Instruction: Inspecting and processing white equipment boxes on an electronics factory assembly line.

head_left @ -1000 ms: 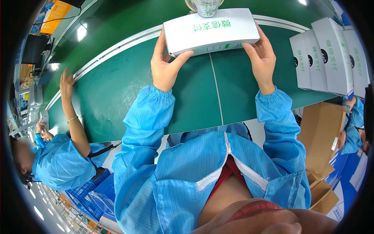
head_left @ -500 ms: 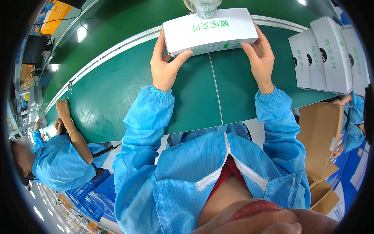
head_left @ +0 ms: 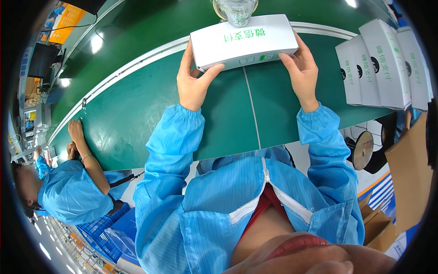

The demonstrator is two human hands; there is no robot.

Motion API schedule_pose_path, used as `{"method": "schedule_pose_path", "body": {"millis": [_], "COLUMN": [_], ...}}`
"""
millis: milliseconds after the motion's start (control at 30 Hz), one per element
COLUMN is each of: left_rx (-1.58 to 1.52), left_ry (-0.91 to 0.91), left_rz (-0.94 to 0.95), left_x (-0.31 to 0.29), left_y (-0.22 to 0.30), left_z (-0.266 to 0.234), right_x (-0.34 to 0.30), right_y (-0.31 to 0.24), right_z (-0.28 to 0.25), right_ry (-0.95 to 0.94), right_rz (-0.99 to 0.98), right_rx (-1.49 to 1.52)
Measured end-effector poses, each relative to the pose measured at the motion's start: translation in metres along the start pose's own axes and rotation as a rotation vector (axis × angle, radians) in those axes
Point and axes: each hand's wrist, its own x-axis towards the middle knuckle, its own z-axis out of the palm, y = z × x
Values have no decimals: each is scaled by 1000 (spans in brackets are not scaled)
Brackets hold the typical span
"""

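A white carton with green printing is held level between my two hands, above the green work table. My left hand grips its left end, thumb along the near lower edge and fingers behind. At the right end my right hand holds it the same way, thumb on the near edge. Just beyond the carton stands a clear plastic-wrapped roll or cup, partly hidden by the box.
Several similar white cartons stand upright at the table's right end. A brown cardboard box and a round stool are at lower right. On the left, a co-worker in a blue smock leans on the table. A pale rail crosses the table lengthwise.
The carton has shifted slightly toward me and left, with both hands still on it. At right, the brown box has moved outward, uncovering the stool, and the person beside it is mostly hidden.
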Motion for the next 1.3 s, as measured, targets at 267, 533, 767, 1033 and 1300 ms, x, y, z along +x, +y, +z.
{"method": "schedule_pose_path", "body": {"millis": [267, 533, 767, 1033, 1300], "left_rx": [-5, -3, 277, 577, 581], "left_ry": [1, -56, -151, 152, 168], "left_rz": [4, 1, 29, -89, 195], "left_x": [-2, 3, 8, -82, -87], "left_y": [-1, 3, -13, 41, 110], "left_z": [-1, 3, -24, -201, -89], "right_x": [-2, -4, -7, -41, -30], "right_y": [0, -2, -13, -119, -136], "right_z": [0, -4, -6, -101, -212], "right_ry": [1, 2, -124, -7, 531], "right_rz": [12, -31, 88, -625, -530], "right_rx": [3, 145, 221, -897, -1076]}}
